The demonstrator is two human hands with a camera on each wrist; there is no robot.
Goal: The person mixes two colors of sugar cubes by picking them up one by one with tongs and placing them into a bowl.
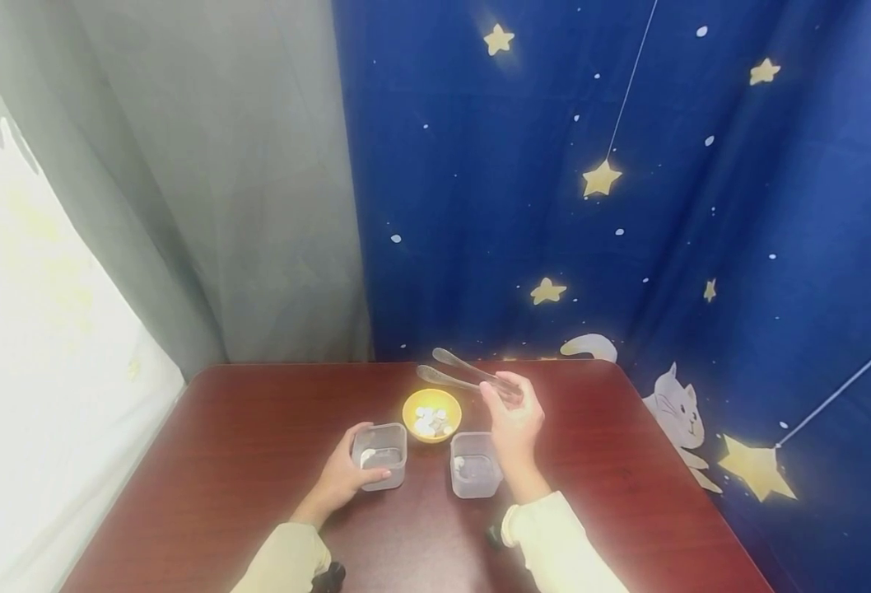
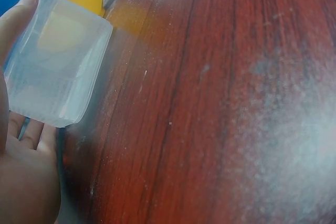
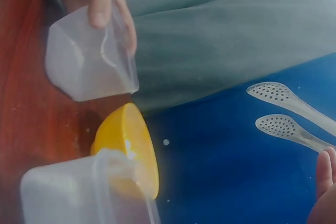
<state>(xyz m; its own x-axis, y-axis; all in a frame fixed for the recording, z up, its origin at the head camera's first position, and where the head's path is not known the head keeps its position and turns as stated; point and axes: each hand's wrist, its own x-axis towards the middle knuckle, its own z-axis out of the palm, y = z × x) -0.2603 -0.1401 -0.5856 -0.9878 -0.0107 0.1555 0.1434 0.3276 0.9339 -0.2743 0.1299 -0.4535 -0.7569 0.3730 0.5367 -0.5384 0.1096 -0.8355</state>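
My left hand (image 1: 341, 473) grips a clear plastic container (image 1: 393, 473), thumb over the near rim and fingers round the far left side. A small white piece (image 1: 368, 455) lies inside it. My right hand (image 1: 515, 418) holds metal tongs (image 1: 456, 371) above the table; in the right wrist view their two perforated heads (image 3: 277, 126) stand apart with nothing between them. Below the tongs sits a yellow bowl (image 1: 408, 416) with several white pieces (image 1: 432, 421). A second clear container (image 1: 476, 487) stands under my right wrist, with a small white piece (image 1: 459, 464) in it.
The containers and bowl are on a dark red wooden table (image 1: 258, 445). Behind it hang a grey curtain (image 1: 258, 206) and a blue curtain (image 1: 480, 181) with stars. A bright pale curtain (image 1: 28, 329) is at the left.
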